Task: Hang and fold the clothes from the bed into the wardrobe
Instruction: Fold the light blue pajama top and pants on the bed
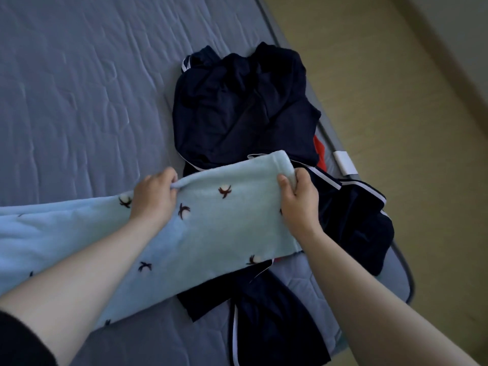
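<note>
A light blue fleece garment (227,223) with small dark bird-like prints stretches across the grey quilted bed (79,88) from the left edge to the middle. My left hand (154,196) pinches its upper edge. My right hand (299,199) grips its far right end at the hem. Beneath and beyond that end lies a heap of dark navy clothes (243,107) with white piping, and more navy cloth (353,223) spreads to the right and towards me. A scrap of red fabric (319,151) peeks out at the heap's right side.
The bed's right edge (404,273) runs diagonally beside a yellowish floor (396,101). A white tag (344,162) sits on the bed edge near the heap. The wardrobe is not in view.
</note>
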